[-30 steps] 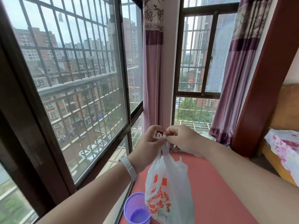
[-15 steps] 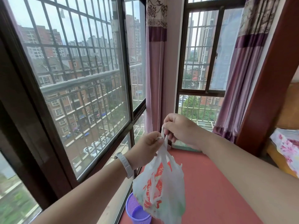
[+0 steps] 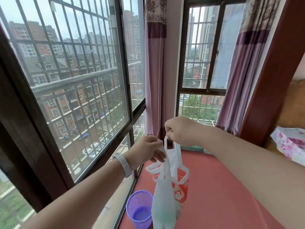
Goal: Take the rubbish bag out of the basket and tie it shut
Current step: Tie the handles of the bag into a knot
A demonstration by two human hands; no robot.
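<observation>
A white plastic rubbish bag [image 3: 166, 194] with red print hangs in the air over the red mat, out of the basket. My right hand [image 3: 183, 131] pinches one handle loop at the top and holds it up. My left hand [image 3: 145, 150], with a white wristband, grips the other handle lower down and to the left. The bag's mouth gapes between the two handles. The small purple mesh basket [image 3: 139, 210] stands upright on the mat just left of the bag's bottom, with nothing visible inside.
A red mat [image 3: 219, 195] covers the window ledge. Barred windows [image 3: 74, 90] run along the left and far side, with purple curtains [image 3: 155, 80] in the corner and at the right. A wooden post [image 3: 267, 80] and floral bedding [image 3: 292, 142] lie to the right.
My hands have drawn apart: the right rose with one handle, the left dropped to the left with the other. The bag's mouth has opened, and the bag hangs higher.
</observation>
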